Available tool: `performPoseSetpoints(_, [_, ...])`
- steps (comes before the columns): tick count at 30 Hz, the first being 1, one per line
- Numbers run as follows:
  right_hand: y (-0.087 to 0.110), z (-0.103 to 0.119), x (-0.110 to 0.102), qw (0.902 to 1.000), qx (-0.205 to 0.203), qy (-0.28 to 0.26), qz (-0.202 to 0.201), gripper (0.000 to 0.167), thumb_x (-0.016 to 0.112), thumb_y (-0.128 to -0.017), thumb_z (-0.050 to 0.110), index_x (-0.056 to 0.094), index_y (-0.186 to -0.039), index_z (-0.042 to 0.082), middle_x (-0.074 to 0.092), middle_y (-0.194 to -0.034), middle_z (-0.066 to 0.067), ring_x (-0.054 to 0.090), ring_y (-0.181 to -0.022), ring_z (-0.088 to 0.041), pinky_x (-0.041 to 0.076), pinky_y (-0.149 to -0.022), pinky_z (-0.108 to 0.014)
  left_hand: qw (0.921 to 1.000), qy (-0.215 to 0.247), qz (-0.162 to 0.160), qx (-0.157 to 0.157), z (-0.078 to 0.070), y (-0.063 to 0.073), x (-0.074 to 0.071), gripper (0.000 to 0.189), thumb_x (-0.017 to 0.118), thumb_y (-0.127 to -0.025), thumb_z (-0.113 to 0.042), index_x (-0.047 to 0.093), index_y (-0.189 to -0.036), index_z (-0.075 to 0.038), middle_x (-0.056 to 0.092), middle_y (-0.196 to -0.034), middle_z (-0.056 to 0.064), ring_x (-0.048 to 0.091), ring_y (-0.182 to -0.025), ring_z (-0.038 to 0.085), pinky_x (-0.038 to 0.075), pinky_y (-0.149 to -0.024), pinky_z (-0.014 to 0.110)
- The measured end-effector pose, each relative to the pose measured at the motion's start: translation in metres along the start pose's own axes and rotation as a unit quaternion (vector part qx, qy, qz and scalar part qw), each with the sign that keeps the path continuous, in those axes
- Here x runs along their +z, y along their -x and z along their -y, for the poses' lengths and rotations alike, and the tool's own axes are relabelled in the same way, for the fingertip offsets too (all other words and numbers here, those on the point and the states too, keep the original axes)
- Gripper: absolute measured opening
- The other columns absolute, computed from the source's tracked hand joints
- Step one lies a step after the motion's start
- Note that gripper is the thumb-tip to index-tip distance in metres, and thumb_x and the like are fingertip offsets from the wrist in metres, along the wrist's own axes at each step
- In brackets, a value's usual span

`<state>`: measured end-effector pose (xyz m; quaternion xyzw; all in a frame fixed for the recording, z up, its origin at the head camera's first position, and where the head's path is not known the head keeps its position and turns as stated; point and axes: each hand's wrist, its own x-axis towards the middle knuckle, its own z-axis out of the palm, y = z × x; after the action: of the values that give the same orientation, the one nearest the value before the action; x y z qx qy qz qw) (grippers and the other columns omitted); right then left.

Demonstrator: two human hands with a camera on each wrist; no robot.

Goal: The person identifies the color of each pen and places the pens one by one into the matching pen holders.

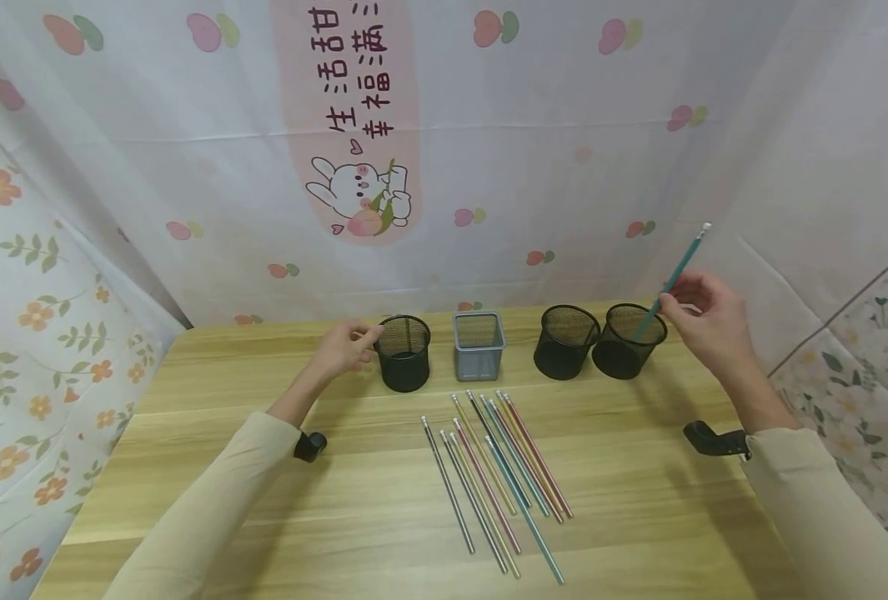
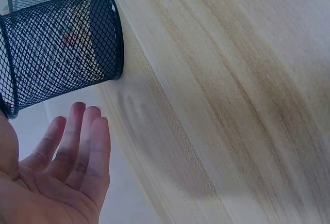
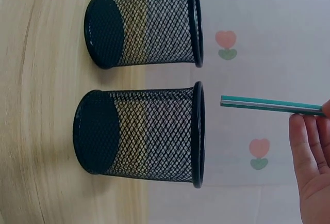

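Note:
My right hand [image 1: 709,321] pinches a green pencil [image 1: 682,265] with a white eraser end up, tilted over the far-right black mesh pen cup [image 1: 624,358]. In the right wrist view, the pencil's lower end [image 3: 242,102] is just above that cup's rim [image 3: 198,131], apart from it. Another black mesh cup [image 1: 561,354] stands beside it. My left hand [image 1: 344,348] is at the left side of the leftmost black mesh cup [image 1: 404,371], thumb by the rim. In the left wrist view, its fingers [image 2: 77,146] are extended and apart from the mesh wall [image 2: 62,43].
A grey square mesh cup [image 1: 479,362] stands between the black cups. Several loose pencils [image 1: 481,475] in red, gold, blue and dark tones lie on the wooden table [image 1: 368,500]. A printed curtain [image 1: 444,175] hangs behind the cups.

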<state>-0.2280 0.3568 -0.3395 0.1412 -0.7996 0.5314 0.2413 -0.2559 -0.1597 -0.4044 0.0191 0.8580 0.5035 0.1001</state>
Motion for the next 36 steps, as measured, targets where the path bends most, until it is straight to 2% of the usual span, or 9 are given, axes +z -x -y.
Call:
performPoseSetpoints(5, [0.000, -0.001, -0.001, 0.9993, 0.011, 0.035, -0.006, 0.016, 0.063, -0.093, -0.012, 0.062, -0.108, -0.006, 0.067, -0.093, 0.000, 0.067, -0.083, -0.008, 0.052, -0.075, -0.015, 1.0000, 0.000, 0.007, 0.000, 0.001, 0.000, 0.000, 0.053, 0.053, -0.107, -0.039, 0.055, -0.135, 0.006, 0.062, -0.123, 0.025, 0.066, -0.103, 0.039, 0.056, -0.083, 0.048])
performPoseSetpoints(7, [-0.001, -0.003, -0.001, 0.9990, 0.015, 0.041, -0.009, 0.015, 0.063, -0.094, -0.011, 0.062, -0.107, -0.004, 0.066, -0.092, -0.001, 0.067, -0.083, -0.008, 0.052, -0.075, -0.015, 1.0000, -0.001, 0.009, 0.001, 0.002, -0.001, -0.001, 0.054, 0.053, -0.107, -0.039, 0.055, -0.136, 0.007, 0.062, -0.123, 0.025, 0.066, -0.103, 0.039, 0.056, -0.083, 0.047])
performPoseSetpoints(11, [-0.004, -0.008, 0.000, 0.9987, 0.018, 0.045, -0.014, 0.016, 0.063, -0.094, -0.011, 0.061, -0.109, -0.009, 0.066, -0.091, 0.000, 0.067, -0.083, -0.008, 0.052, -0.075, -0.015, 0.9999, -0.006, 0.010, 0.002, 0.002, -0.002, -0.002, 0.054, 0.054, -0.107, -0.039, 0.055, -0.137, 0.006, 0.063, -0.122, 0.025, 0.067, -0.102, 0.039, 0.056, -0.083, 0.047])
performPoseSetpoints(15, [-0.007, -0.015, 0.002, 0.9959, 0.025, 0.086, -0.012, 0.021, 0.065, -0.095, -0.006, 0.060, -0.114, -0.012, 0.065, -0.093, 0.006, 0.063, -0.084, -0.002, 0.050, -0.075, -0.012, 0.9998, -0.013, 0.010, 0.009, 0.003, -0.003, -0.002, 0.055, 0.054, -0.107, -0.040, 0.055, -0.136, 0.007, 0.063, -0.121, 0.025, 0.068, -0.100, 0.039, 0.057, -0.082, 0.046])
performPoseSetpoints(18, [-0.007, -0.022, 0.003, 0.9926, 0.030, 0.118, -0.006, 0.021, 0.065, -0.095, -0.002, 0.061, -0.114, -0.010, 0.065, -0.093, 0.003, 0.061, -0.083, 0.002, 0.048, -0.074, -0.010, 0.9998, -0.012, 0.009, 0.013, 0.004, -0.002, -0.002, 0.055, 0.054, -0.107, -0.039, 0.056, -0.135, 0.007, 0.063, -0.120, 0.026, 0.068, -0.099, 0.039, 0.057, -0.081, 0.047])
performPoseSetpoints(20, [-0.005, -0.015, 0.006, 0.9921, 0.031, 0.122, 0.001, 0.019, 0.064, -0.095, -0.004, 0.060, -0.112, -0.011, 0.065, -0.093, -0.006, 0.061, -0.082, 0.000, 0.048, -0.073, -0.011, 0.9999, -0.008, 0.010, 0.011, 0.004, -0.002, -0.001, 0.054, 0.054, -0.107, -0.040, 0.056, -0.135, 0.007, 0.063, -0.119, 0.025, 0.068, -0.099, 0.039, 0.057, -0.082, 0.047])
performPoseSetpoints(25, [-0.003, -0.022, 0.009, 0.9916, 0.017, 0.127, 0.021, 0.017, 0.062, -0.094, -0.008, 0.060, -0.109, -0.015, 0.064, -0.095, -0.019, 0.059, -0.079, 0.000, 0.047, -0.070, -0.010, 0.9998, -0.008, 0.014, 0.011, 0.005, -0.003, -0.002, 0.054, 0.054, -0.107, -0.040, 0.056, -0.136, 0.006, 0.063, -0.120, 0.025, 0.068, -0.099, 0.039, 0.057, -0.083, 0.047])
performPoseSetpoints(29, [-0.004, -0.042, 0.007, 0.9882, 0.009, 0.151, 0.027, 0.018, 0.064, -0.094, -0.004, 0.061, -0.110, -0.013, 0.064, -0.096, -0.021, 0.057, -0.079, 0.004, 0.046, -0.069, -0.009, 0.9998, -0.010, 0.013, 0.011, 0.005, -0.004, -0.002, 0.054, 0.053, -0.108, -0.039, 0.055, -0.137, 0.007, 0.062, -0.122, 0.025, 0.068, -0.100, 0.038, 0.057, -0.082, 0.046])
performPoseSetpoints(36, [-0.002, -0.052, 0.010, 0.9849, 0.010, 0.167, 0.043, 0.016, 0.063, -0.094, -0.005, 0.061, -0.107, -0.013, 0.064, -0.095, -0.023, 0.056, -0.078, 0.003, 0.044, -0.071, -0.009, 0.9997, -0.018, 0.012, 0.014, 0.003, -0.003, -0.001, 0.057, 0.052, -0.108, -0.041, 0.055, -0.137, 0.008, 0.062, -0.123, 0.026, 0.068, -0.100, 0.038, 0.057, -0.080, 0.045])
